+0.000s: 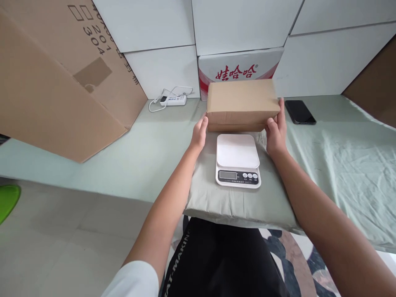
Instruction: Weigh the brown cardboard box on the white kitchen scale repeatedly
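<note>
Closed brown cardboard box [243, 97]: located just beyond the digital kitchen scale [237, 150], which sits at six o'clock from it. Whether the box rests on the cloth or is slightly raised cannot be told.

Left hand [199, 132]: clamped on the box's nine o'clock end, thumb at the lower near corner. Right hand [276, 132]: clamped on the three o'clock end, thumb against the near face, fingers along the side. The two-ended grip is judged to suit the box's width and keep it level. The scale lies between the forearms with its display toward the wearer, presumably for easy reading; no figures are legible.

Edges and room: the red-lettered carton [238, 62] stands close behind at twelve o'clock, limiting travel that way. A black smartphone [300, 111] lies at three o'clock, near the right hand, leaving little side margin. A white power strip [177, 100] with a loose cable [157, 109] lies at nine o'clock. The broadest lateral room is the green cloth [148, 152] at eight o'clock, reaching toward the large printed carton [46, 82] at nine to ten o'clock. At six o'clock, past the scale, a strip of cloth precedes the table's front edge.
</note>
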The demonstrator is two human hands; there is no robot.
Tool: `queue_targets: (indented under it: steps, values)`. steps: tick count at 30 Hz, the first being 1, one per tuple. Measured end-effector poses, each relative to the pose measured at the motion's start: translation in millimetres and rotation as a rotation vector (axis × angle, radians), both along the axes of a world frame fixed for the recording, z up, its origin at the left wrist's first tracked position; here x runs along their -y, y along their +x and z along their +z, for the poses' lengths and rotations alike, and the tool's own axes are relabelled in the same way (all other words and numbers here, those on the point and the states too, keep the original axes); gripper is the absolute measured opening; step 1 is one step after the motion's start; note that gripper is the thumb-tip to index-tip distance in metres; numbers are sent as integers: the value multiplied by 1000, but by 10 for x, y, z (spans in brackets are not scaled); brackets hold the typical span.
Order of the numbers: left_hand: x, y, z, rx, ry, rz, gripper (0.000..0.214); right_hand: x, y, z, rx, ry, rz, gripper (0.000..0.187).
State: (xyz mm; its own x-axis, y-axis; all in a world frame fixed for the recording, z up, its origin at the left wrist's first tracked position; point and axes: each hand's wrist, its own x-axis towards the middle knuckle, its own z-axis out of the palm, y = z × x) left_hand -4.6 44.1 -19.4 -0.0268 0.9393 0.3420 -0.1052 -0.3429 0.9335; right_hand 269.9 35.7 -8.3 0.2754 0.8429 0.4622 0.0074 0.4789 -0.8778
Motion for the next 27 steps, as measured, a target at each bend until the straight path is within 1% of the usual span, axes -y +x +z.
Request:
queue_targets:
  steps: [2,3,5,7,9,10,12,15,19,24,27]
  values:
    - [146,-17,120,-32,69,10,95,189,-46,139,30,91,2,82]
    - [254,-31,165,-52,101,9,94,309,-57,189,25,112,-14,79]
    - [522,-66,199,-72,153,7,89,561,-36,207,26,115,-72,77]
    - [816,-99,155,-74,149,-9,87,775,49,104,56,136,-123,85]
    - [1072,-114,67,-52,118,-36,87,903,169,-73,140,178,-110,103]
    - [1170,-111,23,-33,103,-48,86,934,225,-162,170,195,-104,106]
    - [1294,-86,-38,6,78,-60,85,948,299,-296,205,230,-106,106]
    - [1332,-34,-55,23,55,-54,86,928,300,-350,228,244,-132,98]
    - [1293,-20,-48,13,61,-24,86,945,230,-295,283,214,-154,91]
    - [1289,-62,-105,21,56,21,83,961,213,-251,325,237,-205,81]
    - [1292,-70,-110,17,65,39,80,947,226,-223,332,246,-228,76]
